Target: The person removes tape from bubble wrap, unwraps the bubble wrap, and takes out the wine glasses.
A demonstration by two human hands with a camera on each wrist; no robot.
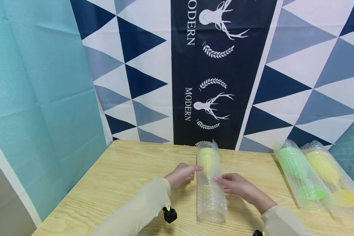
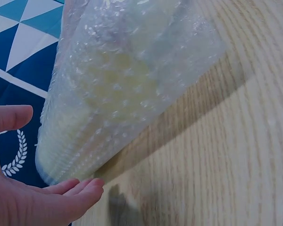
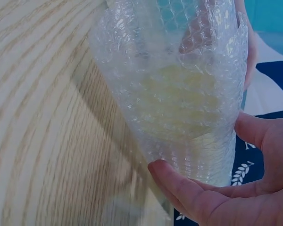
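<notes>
A pale yellow goblet-shaped thing lies lengthwise inside a roll of clear bubble wrap on the wooden table. Its details blur through the bubbles. My left hand is at the roll's left side, index finger extended to the wrap. In the left wrist view, that hand's thumb and fingers are spread apart near one end of the roll. On the other side, my right hand touches the wrap with thumb and fingertips. Its fingers look fairly straight against the plastic in the right wrist view.
Two more bubble-wrapped goblet-shaped things lie at the table's right, one green and one yellow. A patterned cloth hangs behind the table, and a teal cloth hangs at the left.
</notes>
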